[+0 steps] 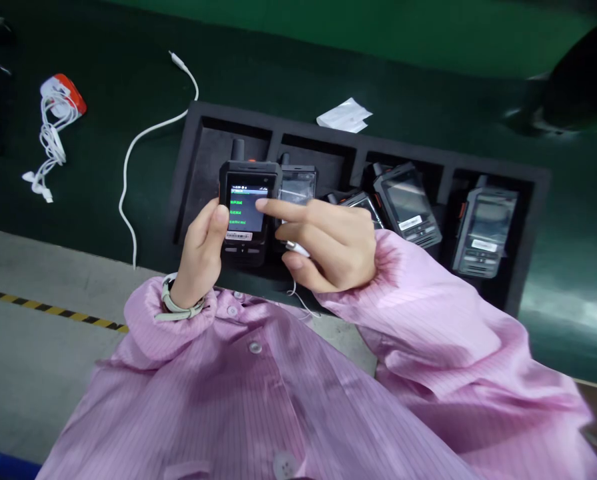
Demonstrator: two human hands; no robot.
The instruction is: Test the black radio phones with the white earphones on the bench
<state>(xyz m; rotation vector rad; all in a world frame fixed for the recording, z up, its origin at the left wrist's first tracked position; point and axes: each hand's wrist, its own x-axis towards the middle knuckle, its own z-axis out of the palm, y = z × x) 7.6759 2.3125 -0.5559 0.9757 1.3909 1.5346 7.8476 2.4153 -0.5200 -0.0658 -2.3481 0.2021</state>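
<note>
While the left hand (201, 253) grasps the handheld device (243, 217) by its left side, thumb over the front edge, the right index fingertip lies at the right part of the lit screen; whether it presses cannot be told. The right hand (333, 247) also grips a white plug (298, 249) between thumb and curled fingers. The device is held over the left end of the black tray (191, 130), near the front edge of the worktop (93, 173). Further devices lie to its right, one (487, 230) towards the tray's right end. A loose white cable (143, 133) runs beyond the left edge.

For a clean touch, the left grip should brace the body without covering the screen; the fingertip should meet one green line squarely and lightly, the plug tucked well away from the glass to avoid scratches or stray touches.
</note>
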